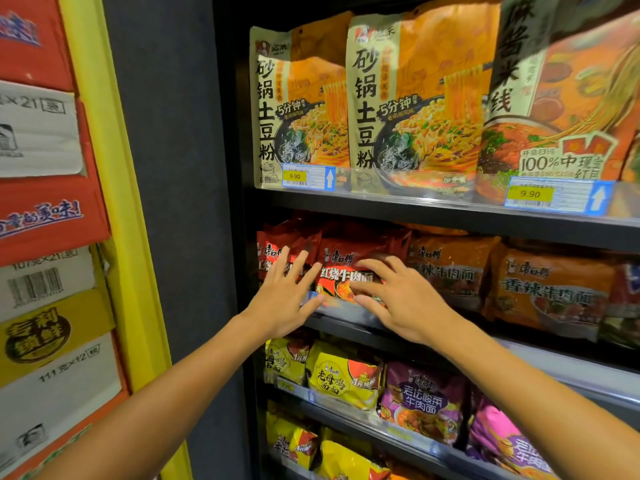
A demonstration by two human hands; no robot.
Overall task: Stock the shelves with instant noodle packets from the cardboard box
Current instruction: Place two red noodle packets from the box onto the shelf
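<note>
Red packet (346,268) under spread fingers (372,266)

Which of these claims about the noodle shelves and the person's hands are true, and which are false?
1. Both hands are on the red noodle packets. True: left hand and right hand press with spread fingers.
2. The purple packets sit on the top shelf. False: the purple packet is below the red row.
3. Both yellow price tags read 9.90. True.
4. The right hand holds a cardboard box. False: it holds nothing; stacked cartons stand at left.
</note>
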